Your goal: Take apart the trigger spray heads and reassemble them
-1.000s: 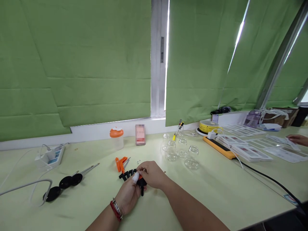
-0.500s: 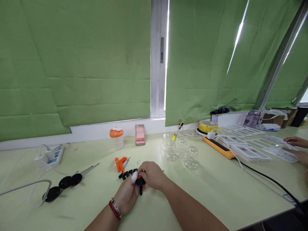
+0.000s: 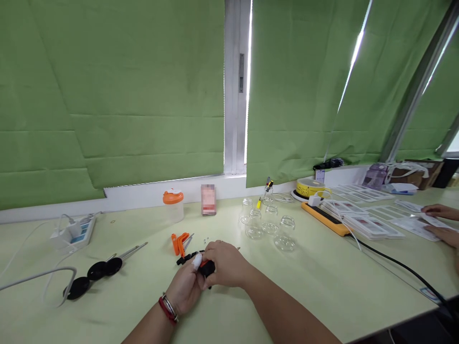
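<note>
My left hand (image 3: 184,286) and my right hand (image 3: 225,263) meet over the pale green table (image 3: 315,282), both closed round a small black and orange part (image 3: 206,266). A white wrap covers one left fingertip, and red and silver bangles sit on that wrist. Just beyond the hands lie several small black pieces (image 3: 187,256) and an orange clip with metal pins (image 3: 180,241).
Black round-headed tools (image 3: 96,272) lie to the left beside a power strip (image 3: 73,231) and grey cable. An orange-lidded jar (image 3: 173,205) and several clear glass cups (image 3: 267,224) stand behind. Another person's hands (image 3: 439,224) handle sheets at the far right, near a yellow-edged board (image 3: 324,217).
Both hands have shifted slightly down and turned the black and orange part between them. The other person's hands at the far right have moved over the sheets.
</note>
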`<state>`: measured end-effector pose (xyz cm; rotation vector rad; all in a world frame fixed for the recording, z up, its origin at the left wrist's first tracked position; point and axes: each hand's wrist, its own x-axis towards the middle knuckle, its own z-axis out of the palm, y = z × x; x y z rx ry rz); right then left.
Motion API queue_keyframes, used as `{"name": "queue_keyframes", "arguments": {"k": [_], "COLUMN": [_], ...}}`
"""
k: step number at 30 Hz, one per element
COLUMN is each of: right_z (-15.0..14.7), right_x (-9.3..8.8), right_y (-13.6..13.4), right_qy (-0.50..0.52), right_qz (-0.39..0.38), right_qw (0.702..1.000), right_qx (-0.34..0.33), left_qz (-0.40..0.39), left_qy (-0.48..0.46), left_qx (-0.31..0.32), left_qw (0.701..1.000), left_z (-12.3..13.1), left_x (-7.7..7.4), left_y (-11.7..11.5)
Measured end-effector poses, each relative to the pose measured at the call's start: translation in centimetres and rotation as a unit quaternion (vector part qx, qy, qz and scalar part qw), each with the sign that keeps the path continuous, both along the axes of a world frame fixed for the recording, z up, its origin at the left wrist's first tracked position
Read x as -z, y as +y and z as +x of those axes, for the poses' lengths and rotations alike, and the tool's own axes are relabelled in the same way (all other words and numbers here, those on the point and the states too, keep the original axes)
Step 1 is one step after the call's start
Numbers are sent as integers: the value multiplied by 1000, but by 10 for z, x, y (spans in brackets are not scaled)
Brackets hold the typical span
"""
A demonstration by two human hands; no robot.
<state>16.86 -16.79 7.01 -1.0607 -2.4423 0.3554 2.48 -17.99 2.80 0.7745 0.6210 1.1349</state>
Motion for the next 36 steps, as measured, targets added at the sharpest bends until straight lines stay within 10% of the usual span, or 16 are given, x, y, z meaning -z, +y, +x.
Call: {"name": "queue_keyframes", "arguments": {"k": [27, 31, 36], "right_z": [-1, 0, 5], "right_x": [8, 8, 12], "right_y": [-1, 3, 10], "right_qy": [-3, 89, 163], "right_qz": [19, 26, 21], "right_qw": [996, 995, 983], "right_qx": [-88, -32, 85], "left_qz": [123, 118, 83], "left_qy": [260, 261, 228], "left_qx": [111, 53, -169], "left_qw": [951, 957, 955], "left_z": [-13, -21, -39], "left_x": [-22, -23, -22], "left_y": [-7, 2, 24]}}
